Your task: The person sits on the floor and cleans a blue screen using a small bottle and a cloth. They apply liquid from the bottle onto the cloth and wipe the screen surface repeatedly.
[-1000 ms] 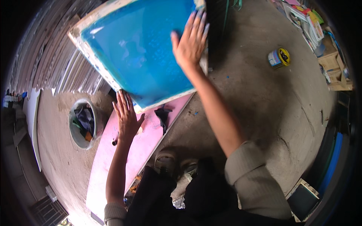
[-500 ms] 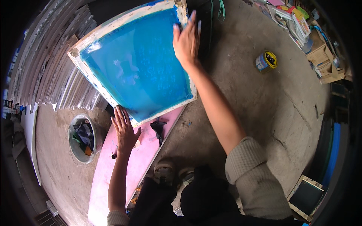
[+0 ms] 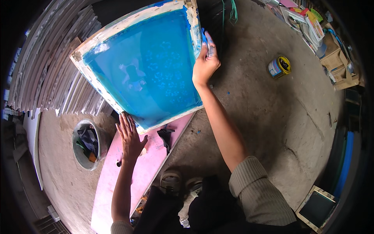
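Fingers of the right hand are bunched at the right side of a blue framed screen; whether its frame is clamped cannot be told. The lower left corner is touched by the left hand, its fingers slightly apart. Over the pink tabletop's far end the screen is angled, its narrower-looking end turned toward the person; the longest visible edge, the far one, is slanted up rightward. Black cloth is seen just beside the near edge, a bucket farther left.
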Demonstrator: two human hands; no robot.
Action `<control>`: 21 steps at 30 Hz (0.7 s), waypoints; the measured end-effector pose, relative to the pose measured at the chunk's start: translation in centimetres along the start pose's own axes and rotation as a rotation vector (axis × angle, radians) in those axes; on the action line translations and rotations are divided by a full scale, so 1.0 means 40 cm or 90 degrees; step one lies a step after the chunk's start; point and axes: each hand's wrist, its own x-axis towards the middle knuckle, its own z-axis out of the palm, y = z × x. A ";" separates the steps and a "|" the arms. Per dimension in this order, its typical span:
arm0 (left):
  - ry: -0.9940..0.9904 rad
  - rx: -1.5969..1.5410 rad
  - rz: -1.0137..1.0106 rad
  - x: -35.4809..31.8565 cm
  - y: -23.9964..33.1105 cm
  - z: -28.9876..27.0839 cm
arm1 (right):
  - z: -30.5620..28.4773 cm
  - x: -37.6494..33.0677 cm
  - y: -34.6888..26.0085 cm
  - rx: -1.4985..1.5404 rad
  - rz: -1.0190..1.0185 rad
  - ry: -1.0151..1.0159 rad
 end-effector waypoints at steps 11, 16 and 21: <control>0.009 0.000 0.019 0.006 -0.001 -0.004 | 0.068 -0.008 -0.002 -0.358 -0.319 -0.178; 0.000 -0.008 0.010 0.002 -0.008 -0.004 | 0.076 0.004 -0.018 -0.368 -0.312 -0.192; -0.018 -0.013 0.017 0.001 -0.007 -0.017 | -0.065 -0.160 0.090 -0.414 -0.252 -0.268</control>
